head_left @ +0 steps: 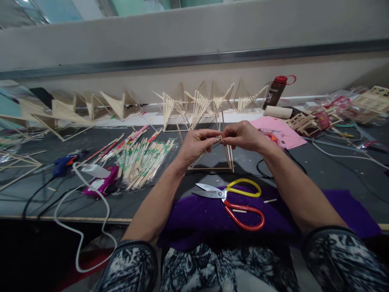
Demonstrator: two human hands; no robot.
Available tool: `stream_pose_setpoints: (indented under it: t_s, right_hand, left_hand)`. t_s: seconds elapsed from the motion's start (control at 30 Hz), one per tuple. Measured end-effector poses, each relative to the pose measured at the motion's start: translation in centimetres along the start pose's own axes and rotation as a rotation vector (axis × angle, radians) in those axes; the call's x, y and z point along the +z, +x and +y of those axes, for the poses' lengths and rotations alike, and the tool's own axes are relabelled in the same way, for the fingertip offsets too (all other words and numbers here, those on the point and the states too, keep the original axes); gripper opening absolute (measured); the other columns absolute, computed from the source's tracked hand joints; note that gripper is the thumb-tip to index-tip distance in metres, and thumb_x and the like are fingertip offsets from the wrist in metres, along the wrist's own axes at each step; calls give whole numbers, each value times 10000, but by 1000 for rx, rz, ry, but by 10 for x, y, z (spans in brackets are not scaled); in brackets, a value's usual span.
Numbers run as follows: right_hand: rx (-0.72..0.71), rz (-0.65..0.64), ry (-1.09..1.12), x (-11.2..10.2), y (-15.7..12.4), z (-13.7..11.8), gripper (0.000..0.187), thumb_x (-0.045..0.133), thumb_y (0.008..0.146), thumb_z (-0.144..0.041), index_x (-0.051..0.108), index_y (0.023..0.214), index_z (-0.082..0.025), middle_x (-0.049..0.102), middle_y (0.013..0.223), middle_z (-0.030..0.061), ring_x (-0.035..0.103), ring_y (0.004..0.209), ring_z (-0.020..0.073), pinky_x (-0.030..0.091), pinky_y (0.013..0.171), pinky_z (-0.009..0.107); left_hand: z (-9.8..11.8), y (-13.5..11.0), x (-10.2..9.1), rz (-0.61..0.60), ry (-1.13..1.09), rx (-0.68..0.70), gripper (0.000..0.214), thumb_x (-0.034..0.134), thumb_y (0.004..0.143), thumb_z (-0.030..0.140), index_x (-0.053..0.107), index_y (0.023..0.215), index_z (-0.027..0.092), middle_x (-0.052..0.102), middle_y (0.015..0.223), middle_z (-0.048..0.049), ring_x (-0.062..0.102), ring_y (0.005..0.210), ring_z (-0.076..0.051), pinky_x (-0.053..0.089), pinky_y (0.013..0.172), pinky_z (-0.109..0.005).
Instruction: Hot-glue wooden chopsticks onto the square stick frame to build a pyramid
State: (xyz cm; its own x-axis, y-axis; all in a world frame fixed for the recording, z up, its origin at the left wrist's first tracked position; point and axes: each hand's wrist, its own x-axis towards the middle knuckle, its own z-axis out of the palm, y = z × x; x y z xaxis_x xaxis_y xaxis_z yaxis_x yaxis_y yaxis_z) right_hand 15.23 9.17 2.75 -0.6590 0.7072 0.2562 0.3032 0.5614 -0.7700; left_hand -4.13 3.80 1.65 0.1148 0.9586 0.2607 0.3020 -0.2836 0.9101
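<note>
My left hand and my right hand meet at the middle of the table, fingertips pinched together. Between them is the upper part of a small wooden stick frame, whose thin sticks run down to a base on the grey table. My fingers hide much of the joint they hold. Just in front lie open scissors with one yellow and one red handle, resting partly on a purple cloth. Small stick offcuts lie beside them.
Left of my hands are wrapped chopsticks, a magenta power strip with a white cable, and a blue glue gun. Finished-looking stick models line the wall. A bottle and pink paper are at right.
</note>
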Motion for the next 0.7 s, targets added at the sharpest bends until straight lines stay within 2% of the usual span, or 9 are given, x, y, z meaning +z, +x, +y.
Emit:
stream_pose_setpoints:
  t_s: [0.17, 0.37, 0.7]
  right_hand:
    - [2, 6, 12, 0, 0, 2, 158, 668, 763, -295, 661, 706, -148, 636, 605, -4, 555, 489, 80, 391, 471, 215]
    - [12, 13, 48, 0, 1, 4, 187, 699, 742, -324, 667, 715, -142, 639, 602, -1, 546, 472, 78, 390, 454, 209]
    - [-7, 23, 33, 0, -1, 4, 181, 696, 754, -319, 673, 697, -148, 622, 583, -5, 553, 480, 89, 386, 471, 222]
  left_hand:
    - [-2, 1, 2, 11, -52, -8, 309, 714, 742, 302, 754, 1025, 184, 729, 786, -29, 512, 485, -55, 404, 467, -203]
    - [-2, 0, 4, 29, -50, -35, 272, 731, 731, 328, 771, 946, 166, 687, 653, -11, 513, 482, -67, 386, 458, -199]
    - [1, 0, 4, 17, -59, -36, 242, 712, 733, 283, 777, 928, 157, 684, 643, -9, 499, 483, -64, 389, 478, -201]
